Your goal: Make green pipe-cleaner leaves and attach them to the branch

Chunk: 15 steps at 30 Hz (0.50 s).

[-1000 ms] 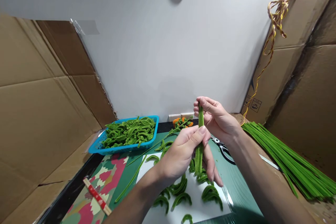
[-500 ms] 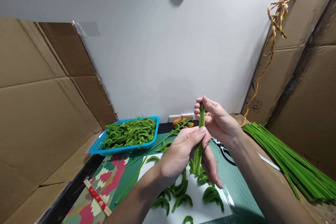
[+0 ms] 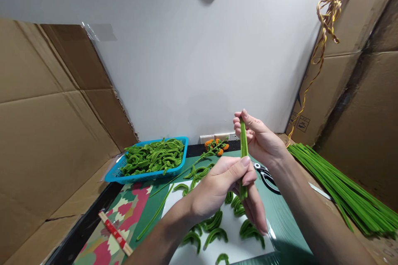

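Note:
A flat strip of green fuzzy stems [image 3: 244, 143] stands nearly upright between my hands. My right hand [image 3: 259, 136] pinches its top end between thumb and fingers. Lower down, my left hand [image 3: 228, 178] grips it with thumb and forefinger, the other fingers stretched out beneath. Below my hands, curved green fuzzy pieces [image 3: 216, 236] lie in small groups on a white sheet [image 3: 239, 252]. A blue basket [image 3: 186, 149] at the left holds a heap of curled green pieces [image 3: 155, 155].
Black-handled scissors [image 3: 269, 180] lie right of my hands, beside a bundle of long green stems [image 3: 345, 190]. Orange flowers [image 3: 217, 145] rest near the wall. Chopsticks in a red wrapper [image 3: 115, 234] lie front left. Cardboard panels [image 3: 46, 132] flank the table.
Both hands have shifted slightly right with the strip, which now shows a narrower side and hangs more upright. The view has moved a little.

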Each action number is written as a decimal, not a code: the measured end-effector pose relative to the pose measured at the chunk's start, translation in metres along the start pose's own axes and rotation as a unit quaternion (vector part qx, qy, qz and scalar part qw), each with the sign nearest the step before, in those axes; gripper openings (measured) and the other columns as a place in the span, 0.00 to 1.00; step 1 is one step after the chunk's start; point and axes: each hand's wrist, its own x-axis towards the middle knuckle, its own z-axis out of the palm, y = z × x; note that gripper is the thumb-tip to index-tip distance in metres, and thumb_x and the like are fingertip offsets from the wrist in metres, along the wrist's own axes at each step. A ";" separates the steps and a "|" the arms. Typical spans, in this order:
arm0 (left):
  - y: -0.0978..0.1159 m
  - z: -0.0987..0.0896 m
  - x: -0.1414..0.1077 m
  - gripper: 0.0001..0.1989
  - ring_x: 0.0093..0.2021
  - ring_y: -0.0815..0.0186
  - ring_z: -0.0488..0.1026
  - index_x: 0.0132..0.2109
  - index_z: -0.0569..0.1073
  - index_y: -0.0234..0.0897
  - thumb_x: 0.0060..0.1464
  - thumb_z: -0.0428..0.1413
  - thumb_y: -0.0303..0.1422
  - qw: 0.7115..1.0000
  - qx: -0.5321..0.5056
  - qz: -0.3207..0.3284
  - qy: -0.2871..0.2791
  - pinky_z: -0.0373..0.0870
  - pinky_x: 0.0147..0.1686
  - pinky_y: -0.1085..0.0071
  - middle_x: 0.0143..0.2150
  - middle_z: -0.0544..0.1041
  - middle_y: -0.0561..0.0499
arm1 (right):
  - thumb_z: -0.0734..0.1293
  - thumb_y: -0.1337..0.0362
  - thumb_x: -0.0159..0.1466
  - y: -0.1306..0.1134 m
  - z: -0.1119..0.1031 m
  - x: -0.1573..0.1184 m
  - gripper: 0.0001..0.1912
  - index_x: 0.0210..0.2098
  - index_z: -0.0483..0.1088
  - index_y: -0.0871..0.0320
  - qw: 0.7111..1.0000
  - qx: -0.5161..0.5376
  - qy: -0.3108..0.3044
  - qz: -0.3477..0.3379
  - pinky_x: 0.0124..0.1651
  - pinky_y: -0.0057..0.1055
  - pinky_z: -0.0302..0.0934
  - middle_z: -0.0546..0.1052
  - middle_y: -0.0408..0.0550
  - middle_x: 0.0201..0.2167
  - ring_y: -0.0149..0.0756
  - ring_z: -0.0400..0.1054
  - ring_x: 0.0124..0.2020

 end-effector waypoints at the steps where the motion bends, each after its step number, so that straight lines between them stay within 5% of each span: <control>1: -0.001 0.000 0.000 0.21 0.22 0.62 0.80 0.35 0.62 0.39 0.77 0.42 0.46 1.000 -0.002 -0.006 -0.004 0.75 0.28 0.73 0.26 0.83 0.40 | 0.87 0.57 0.51 -0.001 -0.001 0.000 0.18 0.35 0.82 0.58 1.000 -0.001 0.004 -0.004 0.38 0.16 0.76 0.84 0.41 0.32 0.24 0.78 0.29; 8: -0.004 0.001 0.001 0.24 0.20 0.62 0.78 0.34 0.62 0.41 0.73 0.48 0.52 0.997 -0.009 -0.045 -0.054 0.71 0.24 0.74 0.23 0.81 0.45 | 0.86 0.55 0.54 -0.004 -0.003 -0.002 0.17 0.35 0.82 0.56 1.000 -0.020 -0.012 0.008 0.39 0.19 0.77 0.84 0.43 0.31 0.26 0.77 0.29; 15: 0.003 -0.004 -0.001 0.27 0.17 0.68 0.69 0.30 0.68 0.37 0.69 0.55 0.55 0.996 0.063 -0.062 -0.012 0.65 0.24 0.75 0.19 0.76 0.48 | 0.85 0.54 0.54 -0.005 0.001 -0.003 0.17 0.35 0.82 0.56 0.999 -0.035 -0.017 -0.001 0.39 0.19 0.77 0.84 0.42 0.32 0.26 0.78 0.29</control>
